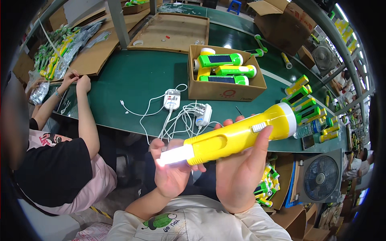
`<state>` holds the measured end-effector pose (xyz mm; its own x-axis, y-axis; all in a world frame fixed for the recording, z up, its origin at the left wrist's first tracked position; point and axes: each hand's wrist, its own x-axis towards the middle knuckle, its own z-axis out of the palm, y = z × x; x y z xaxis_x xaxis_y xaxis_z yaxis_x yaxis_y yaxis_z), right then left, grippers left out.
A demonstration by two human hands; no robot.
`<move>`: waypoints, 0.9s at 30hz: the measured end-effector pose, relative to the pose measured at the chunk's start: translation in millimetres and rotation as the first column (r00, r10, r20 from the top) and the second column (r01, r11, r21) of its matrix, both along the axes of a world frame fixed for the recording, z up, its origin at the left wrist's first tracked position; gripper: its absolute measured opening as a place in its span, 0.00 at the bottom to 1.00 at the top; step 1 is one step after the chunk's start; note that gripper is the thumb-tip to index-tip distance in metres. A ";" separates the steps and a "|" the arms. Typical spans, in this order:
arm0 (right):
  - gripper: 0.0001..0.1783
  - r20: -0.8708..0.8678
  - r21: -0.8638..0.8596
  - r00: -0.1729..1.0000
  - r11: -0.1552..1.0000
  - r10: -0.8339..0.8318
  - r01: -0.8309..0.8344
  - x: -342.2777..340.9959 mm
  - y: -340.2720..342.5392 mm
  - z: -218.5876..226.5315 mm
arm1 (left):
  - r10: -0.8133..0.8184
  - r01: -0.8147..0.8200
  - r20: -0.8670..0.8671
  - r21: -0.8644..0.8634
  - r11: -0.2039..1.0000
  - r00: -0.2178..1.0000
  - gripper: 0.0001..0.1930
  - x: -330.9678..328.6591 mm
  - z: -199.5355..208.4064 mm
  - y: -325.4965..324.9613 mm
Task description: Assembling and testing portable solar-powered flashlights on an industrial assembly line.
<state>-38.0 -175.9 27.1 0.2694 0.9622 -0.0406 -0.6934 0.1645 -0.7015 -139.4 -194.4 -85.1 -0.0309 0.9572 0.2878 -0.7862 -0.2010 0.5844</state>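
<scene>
A large yellow flashlight [229, 140] with a white head rim is held up close, its head toward the right. My right hand [241, 172] is wrapped round the body from below, and its thumb rests at the ribbed white slide switch [259, 127]. At the narrow end a white tube section [177, 155] glows brightly. My left hand [172, 174] grips this lit end, fingers curled around it. Behind the flashlight, white power strips [172, 99] with tangled white cables lie on the green table [148, 80].
An open carton [227, 93] of green and yellow flashlights stands on the table. More flashlights [299, 96] and a water bottle [307, 129] are at the right. A co-worker [60, 160] sits at left, hands near cardboard. A box fan [320, 178] stands lower right beside a flashlight bin [268, 186].
</scene>
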 end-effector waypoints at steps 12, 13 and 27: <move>0.22 0.317 0.171 0.937 0.980 -0.150 0.099 15.7 0.9 -74.8 | -0.120 0.143 -0.493 0.009 0.990 0.861 0.46 10.1 17.0 -5.7; 0.23 0.432 0.223 0.893 0.975 -0.124 0.027 13.7 -4.5 -79.1 | -0.141 0.110 -0.609 -0.088 0.990 0.780 0.44 13.5 18.6 -5.1; 0.38 0.169 0.190 0.979 0.971 0.115 -0.147 41.5 -15.3 -107.4 | 0.350 -0.042 -0.868 0.359 0.932 0.353 0.22 29.2 12.9 -3.6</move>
